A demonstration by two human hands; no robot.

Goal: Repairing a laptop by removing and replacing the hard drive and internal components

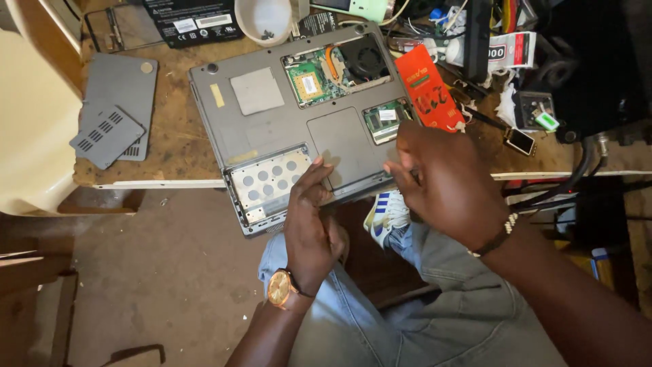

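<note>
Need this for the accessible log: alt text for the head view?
Two hands, left hand and right hand, grip the near edge of an upside-down grey laptop with open compartments, overhanging a cluttered wooden workbench. Removed grey cover panels lie to its left, a red packet to its right.

There is one view only, from a camera worn on the person's head. It looks steeply down, almost straight over the near edge of the counter (170, 146), and sits close to the work. An upturned laptop (299, 115) fills the upper middle of the picture. The left hand (311, 224) and right hand (445, 180) come in from the bottom edge. Below them the person's lap and the floor (156, 272) take up the lower half. The counter's far side is cut off at the top.
</note>
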